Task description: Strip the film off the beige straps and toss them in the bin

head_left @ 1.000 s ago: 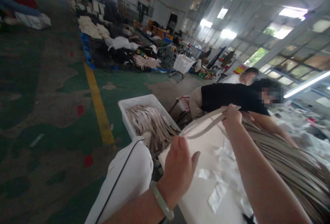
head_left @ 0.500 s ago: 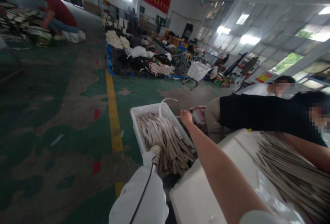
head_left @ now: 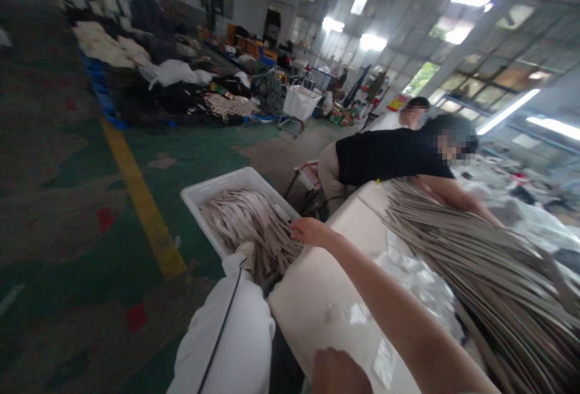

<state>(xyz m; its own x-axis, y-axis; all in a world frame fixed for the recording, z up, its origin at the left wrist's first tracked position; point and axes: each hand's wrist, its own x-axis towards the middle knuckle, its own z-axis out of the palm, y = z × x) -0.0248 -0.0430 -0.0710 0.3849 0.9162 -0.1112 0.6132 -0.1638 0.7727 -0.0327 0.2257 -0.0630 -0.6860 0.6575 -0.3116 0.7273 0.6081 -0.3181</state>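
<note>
My right hand [head_left: 309, 231] reaches over the right edge of a white plastic tray [head_left: 193, 199], its fingers drawn together. What they hold, if anything, is too small to make out. Many beige flat strips [head_left: 247, 219] lie heaped in the tray. At the bottom edge, my left hand [head_left: 341, 374] shows as a blurred, partly cut-off shape over the white-covered surface [head_left: 308, 297], and its fingers cannot be made out. To the right of my right arm, a large bundle of long grey-beige strips [head_left: 480, 255] is spread over that surface beside crumpled clear plastic [head_left: 421, 285].
My shoe [head_left: 247, 253] is at the tray's near side. A person in a black top [head_left: 389, 155] leans over the far side of the surface, with another person behind. A white cart [head_left: 301, 103] and piled materials [head_left: 181, 89] stand farther back.
The view has swung right. The thin white strip that stretched from the tray to my right hand no longer shows. My right hand is lower by the tray's edge, and my left hand has appeared.
</note>
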